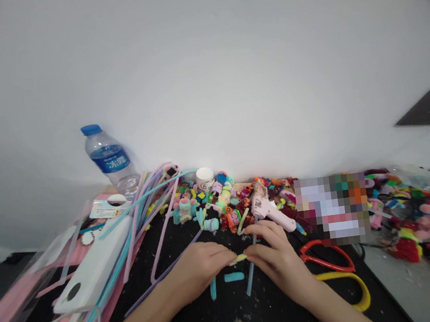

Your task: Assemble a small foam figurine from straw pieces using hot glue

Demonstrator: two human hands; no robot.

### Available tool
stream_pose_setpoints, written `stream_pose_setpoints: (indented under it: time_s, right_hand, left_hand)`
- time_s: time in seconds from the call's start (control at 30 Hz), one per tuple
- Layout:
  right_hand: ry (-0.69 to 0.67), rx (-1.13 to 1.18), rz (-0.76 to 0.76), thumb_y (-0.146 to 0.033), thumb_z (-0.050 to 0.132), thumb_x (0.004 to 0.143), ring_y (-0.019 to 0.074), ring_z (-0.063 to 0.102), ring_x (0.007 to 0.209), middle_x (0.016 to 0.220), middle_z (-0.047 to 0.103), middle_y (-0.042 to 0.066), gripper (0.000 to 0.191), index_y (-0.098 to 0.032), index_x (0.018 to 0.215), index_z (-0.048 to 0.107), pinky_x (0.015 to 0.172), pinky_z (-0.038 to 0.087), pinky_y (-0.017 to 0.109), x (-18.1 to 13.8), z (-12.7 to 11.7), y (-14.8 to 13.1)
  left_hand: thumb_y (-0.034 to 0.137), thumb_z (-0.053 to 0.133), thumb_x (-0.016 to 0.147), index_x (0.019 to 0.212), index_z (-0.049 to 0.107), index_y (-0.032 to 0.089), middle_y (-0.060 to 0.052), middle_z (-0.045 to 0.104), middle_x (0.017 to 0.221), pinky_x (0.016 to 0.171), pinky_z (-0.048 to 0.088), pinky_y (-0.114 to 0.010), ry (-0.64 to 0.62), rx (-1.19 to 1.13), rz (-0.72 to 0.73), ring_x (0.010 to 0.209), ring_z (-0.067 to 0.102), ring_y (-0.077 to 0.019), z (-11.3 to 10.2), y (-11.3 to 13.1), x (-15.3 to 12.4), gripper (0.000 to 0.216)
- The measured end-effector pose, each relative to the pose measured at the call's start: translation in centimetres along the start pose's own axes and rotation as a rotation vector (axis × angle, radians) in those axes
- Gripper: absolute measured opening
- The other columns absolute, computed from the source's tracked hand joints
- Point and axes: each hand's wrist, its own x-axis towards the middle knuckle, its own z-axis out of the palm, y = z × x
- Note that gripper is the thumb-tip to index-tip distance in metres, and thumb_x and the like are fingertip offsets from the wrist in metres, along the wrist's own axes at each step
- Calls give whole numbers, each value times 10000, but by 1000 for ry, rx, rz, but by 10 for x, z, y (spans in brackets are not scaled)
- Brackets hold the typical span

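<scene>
While pinched by the left hand (206,262) and right hand (272,250), a yellow strip (241,257) is held in front of the glue gun (273,214).
Likely light, soft and bendy, it is best held gently near its ends.

From where I stand, the left hand (204,262) sits a little past six o'clock, the right hand (277,259) near five. Both are bare, as are their slim, smooth forearms, the left forearm (143,313) toward seven o'clock, the right forearm (330,301) nearer five. Each tapers to a narrow wrist; the fingers look slender, their nails too small to make out properly.
</scene>
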Motion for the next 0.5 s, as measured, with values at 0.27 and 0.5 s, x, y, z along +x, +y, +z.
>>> stream_pose_setpoints:
  time_s: [0.27, 0.5]
  right_hand:
    - [-9, -1, -2, -184, 538, 868, 251, 458, 1113, 1150, 562, 62, 114, -239, 880, 638, 885, 426, 438, 0, -1, 0]
    - [16, 21, 1, -180, 536, 870, 251, 453, 1102, 1126, 570, 67, 115, -229, 872, 639, 885, 418, 433, 1, -1, 0]
  left_hand:
    - [180, 351, 948, 951, 621, 138, -46, 694, 841, 645, 493, -240, 3, 4, 14, 733, 640, -152, -1, 1, 0, 273]
    - [231, 393, 942, 906, 631, 143, -38, 696, 807, 617, 488, -250, 67, 33, -28, 698, 642, -155, 1, 0, 0, 256]
